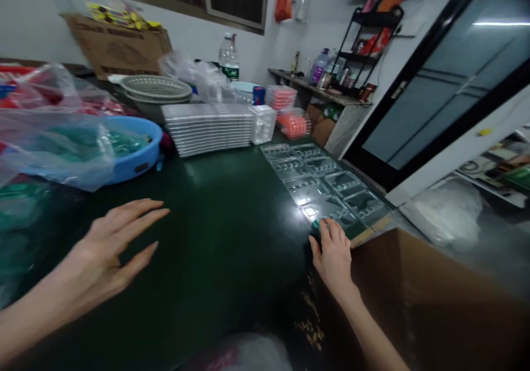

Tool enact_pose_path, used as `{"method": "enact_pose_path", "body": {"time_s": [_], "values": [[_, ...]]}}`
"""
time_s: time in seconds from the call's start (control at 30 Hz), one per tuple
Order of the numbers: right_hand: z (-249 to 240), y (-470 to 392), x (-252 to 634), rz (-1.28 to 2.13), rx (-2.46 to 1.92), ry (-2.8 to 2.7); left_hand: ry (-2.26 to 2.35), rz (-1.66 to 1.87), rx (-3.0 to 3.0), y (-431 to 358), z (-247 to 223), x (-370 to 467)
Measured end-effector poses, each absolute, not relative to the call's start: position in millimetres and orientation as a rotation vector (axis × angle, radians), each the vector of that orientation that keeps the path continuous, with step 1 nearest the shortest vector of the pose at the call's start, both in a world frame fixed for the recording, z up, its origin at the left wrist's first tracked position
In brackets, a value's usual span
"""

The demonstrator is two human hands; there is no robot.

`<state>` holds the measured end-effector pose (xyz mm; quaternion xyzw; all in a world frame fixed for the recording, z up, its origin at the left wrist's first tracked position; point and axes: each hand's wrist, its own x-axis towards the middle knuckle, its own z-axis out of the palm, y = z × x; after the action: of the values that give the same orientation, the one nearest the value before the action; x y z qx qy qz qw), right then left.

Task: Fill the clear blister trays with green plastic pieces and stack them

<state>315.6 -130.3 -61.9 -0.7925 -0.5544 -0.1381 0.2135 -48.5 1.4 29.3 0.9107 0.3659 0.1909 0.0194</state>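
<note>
Over the left part of the dark green table [232, 200], my left hand [110, 244] hovers with its fingers spread and nothing in it. My right hand [334, 252] is at the near end of the clear plastic trays [308, 183], its fingers curled round a small green item [317, 226] that is mostly hidden. These trays lie flat in two rows with moulded hollows. Farther back stands a tall stack of clear trays [213, 128]. A blue basin [141, 147] with green pieces [86, 142] sits at the left, partly under a clear plastic bag [53, 144].
An open cardboard box [422, 293] is at the right, against the table's edge. Behind the tray stack are round grey-green baskets [155, 88], bottles [229, 56] and stacked packs of orange-pink items [293, 123]. A cardboard box [120, 48] stands at the back left.
</note>
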Motion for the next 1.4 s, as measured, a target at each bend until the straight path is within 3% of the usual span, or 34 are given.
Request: {"method": "enact_pose_path", "body": {"time_s": [0.17, 0.37, 0.6, 0.97, 1.4], "values": [[-78, -147, 317, -0.364, -2.287, -1.566, 0.828, 0.476, 2.893, 3, 19, 31], [-69, -149, 256, -0.153, -2.109, -1.728, 0.757, 0.293, 2.835, -14, 15, 69], [-65, -132, 179, 0.087, -1.822, -1.992, 0.869, 0.246, 2.742, -12, 6, 48], [-82, -84, 113, 0.058, -1.508, -2.233, 1.276, 0.392, 2.586, 0, -16, -18], [-82, -60, 214, -0.313, -1.422, -2.224, 1.356, 0.565, 2.438, -24, 67, -50]]}}
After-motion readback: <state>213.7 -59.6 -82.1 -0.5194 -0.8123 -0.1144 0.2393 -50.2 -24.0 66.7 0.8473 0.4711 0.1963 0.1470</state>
